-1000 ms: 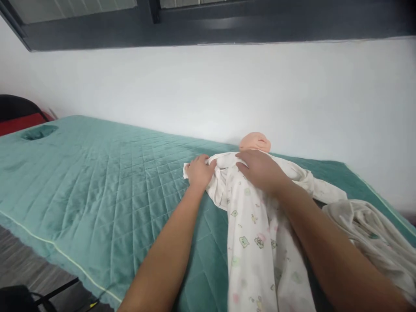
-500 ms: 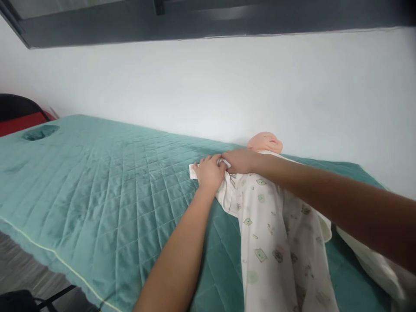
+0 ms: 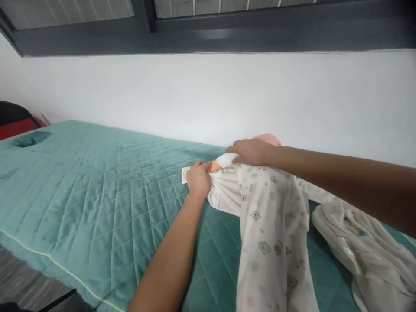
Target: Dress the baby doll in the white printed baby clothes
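Observation:
A baby doll lies on the teal quilted bed (image 3: 97, 182), only the top of its head (image 3: 271, 139) showing behind my right hand. It wears a white printed garment (image 3: 273, 225) with small animal figures. My left hand (image 3: 197, 177) is closed on the garment's sleeve end by the doll's arm. My right hand (image 3: 248, 151) is closed on a fold of the garment at the shoulder, lifted a little above the doll. A bit of the doll's pink arm (image 3: 214, 166) shows between my hands.
A second white cloth (image 3: 364, 247) lies crumpled on the bed at the right. A white wall and a dark window frame (image 3: 208, 34) run behind the bed. A red and black chair (image 3: 14, 123) stands at the far left. The bed's front edge runs along the lower left.
My right hand has gone from lying flat on the doll's chest to gripping the garment at the shoulder and lifting it. The doll's arm has come into sight.

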A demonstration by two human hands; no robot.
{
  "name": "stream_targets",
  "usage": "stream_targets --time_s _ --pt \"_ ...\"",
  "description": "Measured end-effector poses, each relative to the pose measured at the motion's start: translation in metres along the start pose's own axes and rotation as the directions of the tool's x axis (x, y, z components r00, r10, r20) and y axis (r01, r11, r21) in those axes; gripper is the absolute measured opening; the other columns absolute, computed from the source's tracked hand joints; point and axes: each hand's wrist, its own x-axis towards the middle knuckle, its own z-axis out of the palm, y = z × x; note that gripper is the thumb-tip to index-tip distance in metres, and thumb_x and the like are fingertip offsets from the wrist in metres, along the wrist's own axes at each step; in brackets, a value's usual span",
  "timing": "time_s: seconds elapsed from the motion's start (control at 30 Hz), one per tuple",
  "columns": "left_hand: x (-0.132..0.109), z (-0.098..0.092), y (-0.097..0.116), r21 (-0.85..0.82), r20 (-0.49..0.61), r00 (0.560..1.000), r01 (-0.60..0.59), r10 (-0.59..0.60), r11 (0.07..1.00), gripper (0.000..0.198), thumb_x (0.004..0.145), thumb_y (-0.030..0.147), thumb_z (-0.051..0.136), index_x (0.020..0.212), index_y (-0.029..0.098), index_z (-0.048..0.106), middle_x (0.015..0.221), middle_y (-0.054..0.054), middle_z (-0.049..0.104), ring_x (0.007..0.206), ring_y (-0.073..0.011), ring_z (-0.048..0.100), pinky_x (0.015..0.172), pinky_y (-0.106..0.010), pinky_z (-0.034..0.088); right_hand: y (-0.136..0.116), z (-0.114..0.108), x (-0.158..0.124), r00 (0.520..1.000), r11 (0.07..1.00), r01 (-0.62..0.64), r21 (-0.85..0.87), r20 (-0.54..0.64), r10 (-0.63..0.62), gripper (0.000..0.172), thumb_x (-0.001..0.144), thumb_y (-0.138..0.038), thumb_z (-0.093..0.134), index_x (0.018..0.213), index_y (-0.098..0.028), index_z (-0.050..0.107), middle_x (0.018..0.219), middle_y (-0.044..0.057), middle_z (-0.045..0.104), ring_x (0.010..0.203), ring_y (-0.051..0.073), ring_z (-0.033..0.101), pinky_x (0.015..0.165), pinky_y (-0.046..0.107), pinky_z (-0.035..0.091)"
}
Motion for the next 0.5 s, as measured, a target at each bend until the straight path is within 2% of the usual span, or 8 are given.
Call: stream_targets --time_s 0.17,0.3,0.4,0.5 --pt "0.001 0.001 0.001 0.020 -0.030 0.999 0.024 -0.024 1.000 0.054 0.084 0.010 0.042 0.132 0.032 0.056 0.121 -0.004 0.066 0.109 -0.0236 0.060 0.087 -0.034 0.046 0.003 -0.006 -0.005 0.999 1.000 -0.015 0.008 -0.038 0.015 0.036 0.086 -0.039 0.057 0.121 -0.032 0.062 0.110 0.006 0.067 0.099 0.029 0.062 0.080 0.039 0.043" --pt "0.006 0.004 0.000 -0.033 -0.043 0.998 0.046 -0.048 0.998 0.050 0.084 0.008 0.041 0.127 0.028 0.058 0.122 -0.005 0.065 0.111 -0.0222 0.060 0.091 -0.034 0.046 -0.013 0.002 0.002 1.000 0.999 0.007 0.053 -0.010 -0.006 0.035 0.083 -0.035 0.059 0.118 -0.031 0.064 0.112 0.006 0.067 0.100 0.028 0.063 0.080 0.038 0.044" --pt "0.007 0.003 0.000 0.021 -0.044 0.999 -0.010 0.011 1.000 0.049 0.084 0.009 0.042 0.126 0.029 0.058 0.126 -0.006 0.063 0.119 -0.0239 0.055 0.098 -0.039 0.043 -0.020 0.011 0.010 1.000 0.997 0.016 0.080 0.009 -0.017 0.034 0.082 -0.035 0.060 0.116 -0.029 0.064 0.114 0.006 0.068 0.099 0.028 0.064 0.080 0.038 0.045" --pt "0.005 0.001 0.001 0.103 -0.029 0.997 -0.065 0.069 0.993 0.053 0.085 0.010 0.041 0.131 0.031 0.056 0.129 -0.005 0.063 0.124 -0.0255 0.051 0.109 -0.048 0.033 -0.009 0.018 0.009 1.000 0.978 0.029 0.206 -0.007 -0.029 0.036 0.084 -0.037 0.059 0.118 -0.028 0.064 0.118 0.006 0.068 0.102 0.029 0.064 0.084 0.039 0.047"
